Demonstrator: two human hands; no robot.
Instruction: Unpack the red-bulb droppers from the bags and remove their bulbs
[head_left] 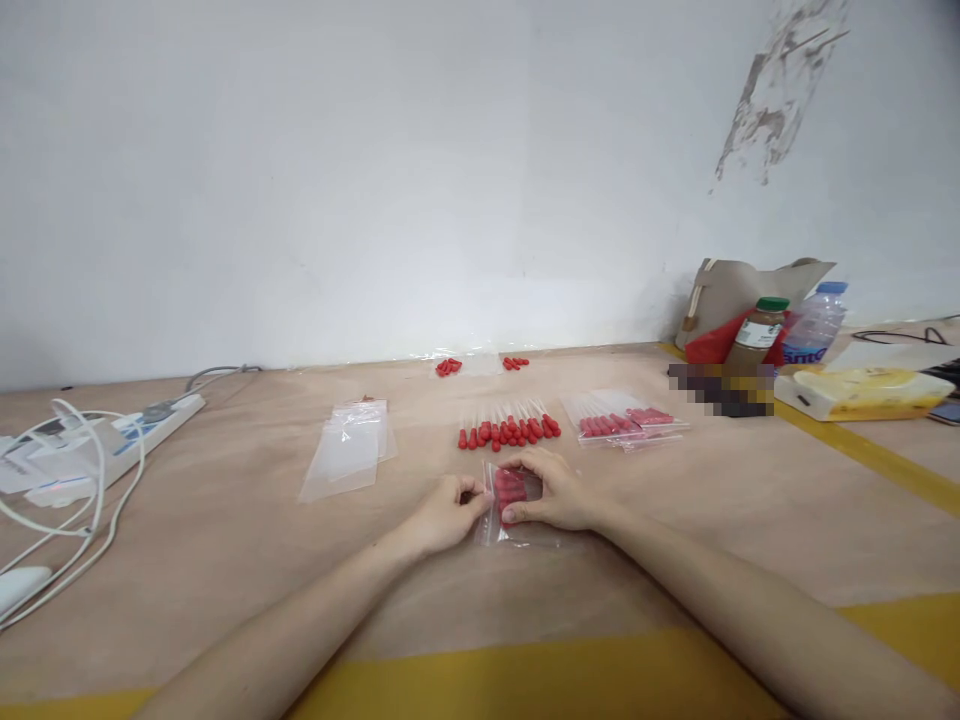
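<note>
In front of me lies a clear zip bag [491,528] with several red-tipped sticks [510,488] inside, its zip edge toward the left. My left hand [452,512] pinches that edge between thumb and fingers. Curved round the bag from the right, my right hand [559,492] has its thumb and fingers on either side of the red tips. Just beyond, a row of loose red-tipped sticks [510,430] rests on the table with pale stems pointing away. Filled bags [626,420] are stacked to the right. Flat zip bags [345,450] lie to the left.
Red pieces [448,368] on clear plastic lie by the wall. A power strip [154,430] with tangled white cables is at far left. To the right stand a green-capped bottle [757,335], a water bottle [816,325] and a tissue pack [862,392]. Yellow tape [540,680] crosses the near table.
</note>
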